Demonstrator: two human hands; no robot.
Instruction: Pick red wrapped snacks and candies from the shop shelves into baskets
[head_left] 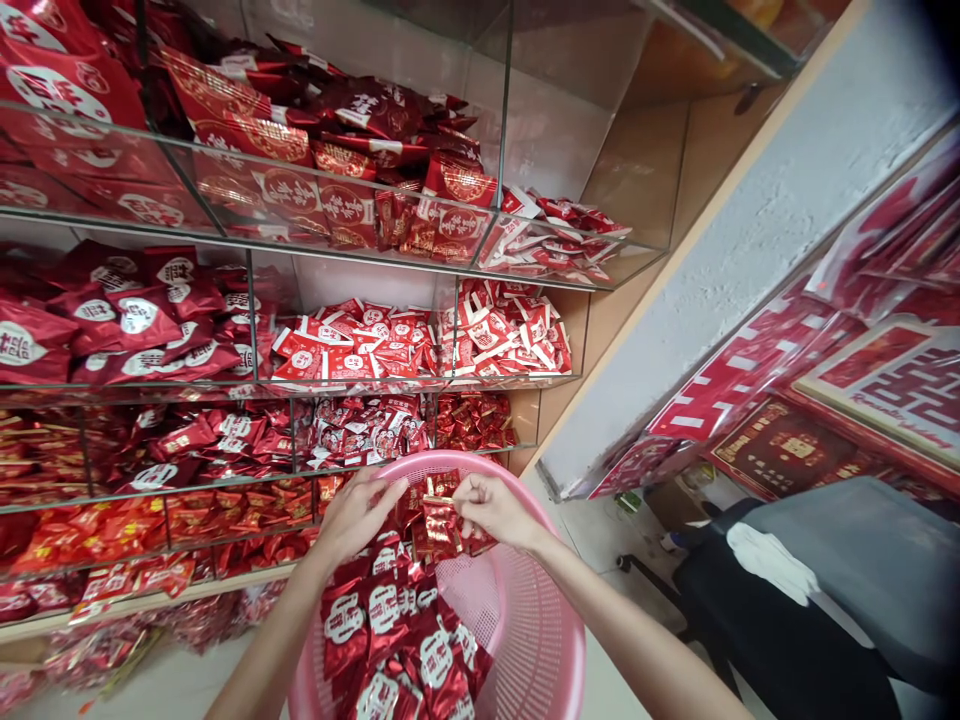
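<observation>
While the right hand (491, 512) pinches it by its right edge, a packet (441, 530), shiny red with a gold crimped end, sits within the far part of the pink basket (544, 620). The gold end points toward the shelves (360, 280), away from the person; the long axis seems to run up and down the view, though the fingers hide one side, so its exact tilt cannot be told. The right fingers are bunched narrow on the packet.

The left hand (364, 515) hangs over the basket's left rim, back upward, its fingers loosely parted and pointing toward the packet; whether they touch anything underneath cannot be told.

Nearer the person, larger red bags (386, 605) with white patches fill the basket's left side, while pink mesh shows to their right. Beyond the packet, the basket's far rim stands between it and the shelves, whose glass-fronted compartments hold red wrapped goods (364, 345) in several tiers.

To the right come a grey wall (645, 310), red printed boxes (795, 450) and a chair (862, 570) with a white cloth (772, 563) on it.
</observation>
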